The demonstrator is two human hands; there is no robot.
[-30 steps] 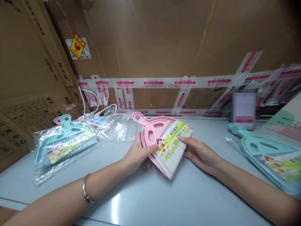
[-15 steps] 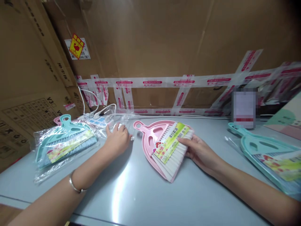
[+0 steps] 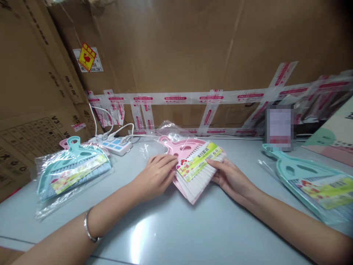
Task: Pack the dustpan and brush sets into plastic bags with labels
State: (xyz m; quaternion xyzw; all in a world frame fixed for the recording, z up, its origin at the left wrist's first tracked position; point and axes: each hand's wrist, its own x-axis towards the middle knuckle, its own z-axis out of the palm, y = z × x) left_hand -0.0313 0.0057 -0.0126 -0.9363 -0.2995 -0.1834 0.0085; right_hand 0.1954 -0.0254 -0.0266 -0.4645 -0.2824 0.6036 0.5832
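Observation:
A pink dustpan (image 3: 180, 147) with a white-bristled brush (image 3: 200, 176) fitted on it is held above the table, handle pointing to the upper left. A yellow-green printed label (image 3: 200, 161) wraps the brush. My right hand (image 3: 227, 175) is closed on its right side, thumb on top and fingers underneath. My left hand (image 3: 160, 175) is at the dustpan's left edge, its fingers bent together on a clear plastic bag (image 3: 169, 129). That bag spreads behind and around the dustpan's handle; the left fingertips are partly hidden.
A bagged turquoise dustpan set (image 3: 74, 165) lies left, with a pink handle behind it. Another turquoise set (image 3: 311, 180) lies right. A white power strip (image 3: 117, 145) with cables sits at the back. A blurred phone-like object (image 3: 280, 127) stands before taped cardboard (image 3: 176, 48).
My left hand has moved right from beside the power strip to the pink dustpan, bringing the clear bag along. The power strip is now uncovered. My right hand keeps its hold.

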